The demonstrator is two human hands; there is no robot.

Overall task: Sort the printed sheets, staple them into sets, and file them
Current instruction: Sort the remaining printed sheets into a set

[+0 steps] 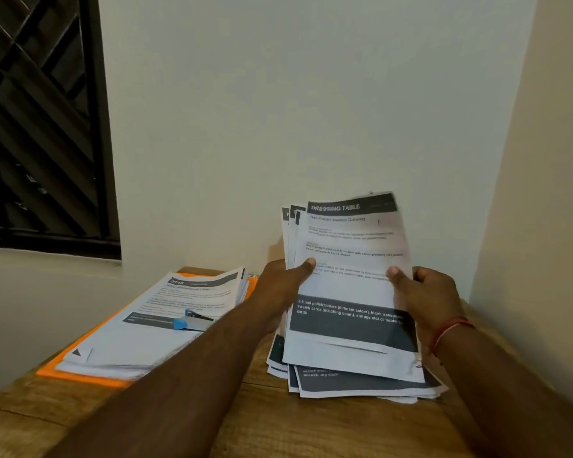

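Observation:
I hold a fanned bundle of printed sheets (348,246) upright above the wooden table; its front page is headed "DRESSING TABLE". My left hand (283,285) grips the bundle's left edge with the thumb on the front page. My right hand (424,292) grips the right edge the same way. Below the bundle a loose pile of printed sheets (361,383) lies flat on the table. To the left, another stack of sheets (139,328) rests on an orange file folder (80,371), and a blue stapler (192,320) lies on top of that stack.
The wooden table (245,418) stands in a corner, with white walls behind and to the right. A dark barred window (40,127) is at the upper left. A red thread band (450,330) circles my right wrist.

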